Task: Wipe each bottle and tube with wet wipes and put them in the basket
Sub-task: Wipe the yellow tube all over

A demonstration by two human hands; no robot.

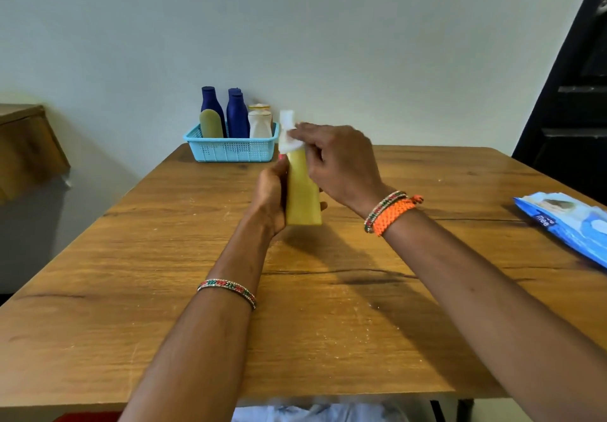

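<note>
While the basket at the far left of the tabletop already holds several bottles, the left hand has its grip wrapped round the yellow bottle's lower body, upright above the tabletop. The right hand pinches a wet wipe against its neck. Best to turn the bottle steadily, wiping downward. The wipes pack lies far right.

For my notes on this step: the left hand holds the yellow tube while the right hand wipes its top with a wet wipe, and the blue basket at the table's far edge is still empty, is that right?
Not quite: the head view shows the basket already holds several bottles. The left hand does hold the yellow tube, and the right hand wipes its top with the wet wipe.
</note>
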